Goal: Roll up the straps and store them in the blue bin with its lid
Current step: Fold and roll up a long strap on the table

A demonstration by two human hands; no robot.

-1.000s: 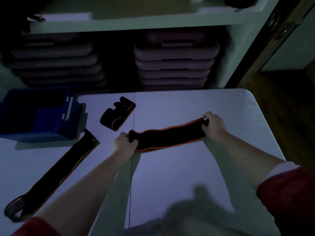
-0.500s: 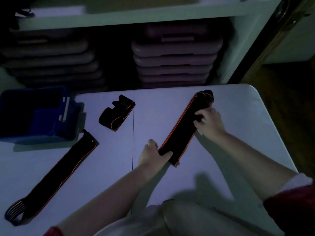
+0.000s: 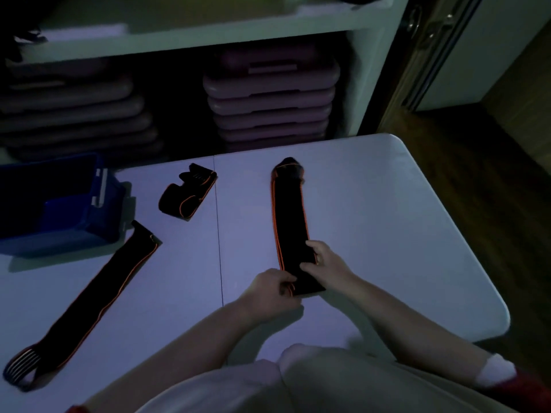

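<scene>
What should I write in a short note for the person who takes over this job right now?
Left hand and right hand: both grip the near end of the middle strap, which lies flat and straight on the table, not yet rolled.
Long strap: flat at the left, untouched.
Folded strap: loosely bundled by the far edge, outside the bin.
Blue bin: open at the far left; inside too dark to judge. No lid seen.
Left: roll all three, load the bin, find the lid and close it.

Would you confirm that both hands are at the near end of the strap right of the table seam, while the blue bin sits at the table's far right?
Not quite: the head view shows the blue bin at the far left. Both the left hand and right hand are at the strap's near end.
</scene>
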